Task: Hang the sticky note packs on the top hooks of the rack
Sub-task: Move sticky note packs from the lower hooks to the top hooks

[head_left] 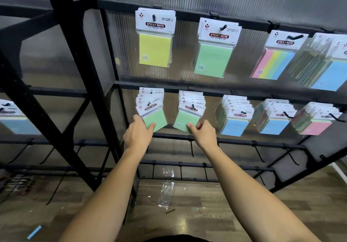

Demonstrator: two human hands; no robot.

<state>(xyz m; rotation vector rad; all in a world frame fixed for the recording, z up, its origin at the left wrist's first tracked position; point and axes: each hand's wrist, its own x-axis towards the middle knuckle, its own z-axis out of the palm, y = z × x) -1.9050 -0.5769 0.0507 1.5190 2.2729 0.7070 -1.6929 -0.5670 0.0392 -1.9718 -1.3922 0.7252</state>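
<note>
Both bare arms reach up to the second row of the black metal rack (150, 86). The left hand (138, 135) pinches the lower edge of the front green sticky note pack (156, 118) in the leftmost bunch, thumb across its face. The right hand (203, 133) grips the bottom of the neighbouring green pack (185, 120), fingers curled around it. Both packs hang on their hooks. On the top row hang a yellow pack (155, 51), a light green pack (214, 58), a striped multicolour pack (274, 64) and blue packs (329, 76) further right. A clear plastic wrapper (166, 194) lies on the wooden floor (216, 213).
</note>
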